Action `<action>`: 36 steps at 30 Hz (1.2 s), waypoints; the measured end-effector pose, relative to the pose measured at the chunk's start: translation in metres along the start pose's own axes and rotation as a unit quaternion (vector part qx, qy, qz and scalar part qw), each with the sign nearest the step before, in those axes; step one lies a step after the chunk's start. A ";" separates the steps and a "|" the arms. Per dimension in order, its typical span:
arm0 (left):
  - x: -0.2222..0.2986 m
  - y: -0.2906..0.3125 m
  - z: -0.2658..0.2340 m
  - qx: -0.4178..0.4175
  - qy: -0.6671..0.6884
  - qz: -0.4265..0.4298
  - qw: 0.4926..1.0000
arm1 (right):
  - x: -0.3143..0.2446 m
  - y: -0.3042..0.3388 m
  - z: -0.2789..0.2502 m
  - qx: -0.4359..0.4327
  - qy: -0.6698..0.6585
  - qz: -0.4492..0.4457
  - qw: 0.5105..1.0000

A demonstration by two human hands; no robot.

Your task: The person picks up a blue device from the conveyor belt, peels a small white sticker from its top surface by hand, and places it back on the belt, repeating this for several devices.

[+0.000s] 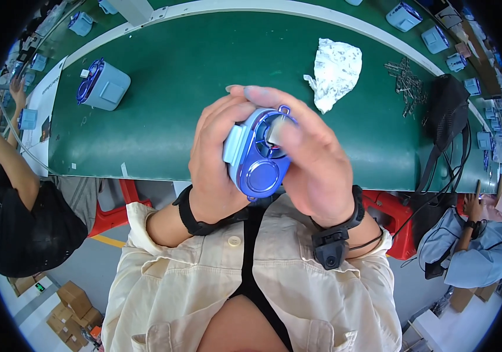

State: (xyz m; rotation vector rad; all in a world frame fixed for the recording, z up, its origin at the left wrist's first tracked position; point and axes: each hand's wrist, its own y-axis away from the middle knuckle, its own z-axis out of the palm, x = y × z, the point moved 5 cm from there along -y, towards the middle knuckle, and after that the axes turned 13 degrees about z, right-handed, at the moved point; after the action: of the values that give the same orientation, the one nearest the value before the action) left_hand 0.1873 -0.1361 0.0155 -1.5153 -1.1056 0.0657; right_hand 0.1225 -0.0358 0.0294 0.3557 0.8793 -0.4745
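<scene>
Between both hands, above the table's near edge, is a blue plastic device (261, 178) with a light-blue side. Its glossy top has a round disc and a round opening, with a small loop at the far end. My left hand (211, 155) is closed around the left side. My right hand (318, 161) wraps the far and right side, its blurred thumb over the opening. A small whitish piece (275, 130) shows at that opening under the thumb; how it is fixed there cannot be made out.
On the green table (174, 76), a similar blue device (105, 85) lies at the left. Crumpled white paper (336, 71), a pile of small metal parts (406, 85) and a black bag (447, 108) with cables are at the right. People sit at both sides; red stools (389, 220) stand below.
</scene>
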 end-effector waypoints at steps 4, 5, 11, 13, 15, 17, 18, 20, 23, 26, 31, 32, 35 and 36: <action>-0.002 0.005 -0.003 0.008 0.015 0.005 1.000 | 0.001 -0.001 -0.001 -0.018 0.074 -0.025 0.997; -0.003 0.005 -0.003 0.010 0.015 0.005 1.000 | 0.001 -0.001 -0.002 -0.019 0.075 -0.024 0.997; -0.001 0.001 -0.004 0.005 0.030 -0.011 0.999 | 0.000 -0.004 0.001 -0.008 0.052 -0.006 0.999; -0.004 0.000 -0.008 0.010 0.028 -0.027 0.999 | -0.003 -0.006 0.005 -0.007 0.043 -0.005 0.999; -0.010 -0.001 -0.009 -0.027 0.081 -0.035 0.996 | -0.009 -0.006 0.002 0.002 0.023 0.018 1.000; -0.012 -0.004 -0.008 -0.040 0.106 -0.033 0.993 | -0.014 -0.007 0.002 0.002 0.020 0.028 0.999; -0.012 -0.005 -0.008 -0.030 0.121 -0.051 0.991 | -0.022 -0.004 0.007 0.018 0.191 -0.044 0.980; -0.011 -0.005 -0.010 -0.010 0.149 -0.086 0.985 | -0.034 0.001 0.022 0.046 0.507 -0.187 0.840; -0.009 -0.004 -0.011 -0.010 0.087 -0.062 0.994 | -0.039 -0.012 0.025 0.017 0.565 -0.190 0.803; -0.013 -0.015 -0.016 -0.004 0.036 -0.054 0.998 | -0.058 -0.051 0.002 0.000 0.507 -0.115 0.854; -0.021 -0.018 -0.044 -0.026 0.007 -0.096 0.995 | -0.140 -0.158 -0.078 0.245 0.682 -0.225 0.651; -0.024 -0.018 -0.047 -0.037 0.010 -0.105 0.994 | -0.155 -0.177 -0.102 0.290 0.673 -0.217 0.645; -0.031 -0.017 -0.056 -0.039 -0.002 -0.109 0.993 | -0.187 -0.217 -0.178 0.376 0.625 -0.157 0.666; -0.034 -0.016 -0.058 -0.042 -0.012 -0.115 0.992 | -0.191 -0.226 -0.190 0.371 0.628 -0.161 0.665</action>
State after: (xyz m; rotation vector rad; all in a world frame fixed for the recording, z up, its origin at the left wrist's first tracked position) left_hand 0.1939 -0.2042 0.0279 -1.4538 -1.3096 -0.1239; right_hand -0.2249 -0.0866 0.0469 1.4113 2.1227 -0.9407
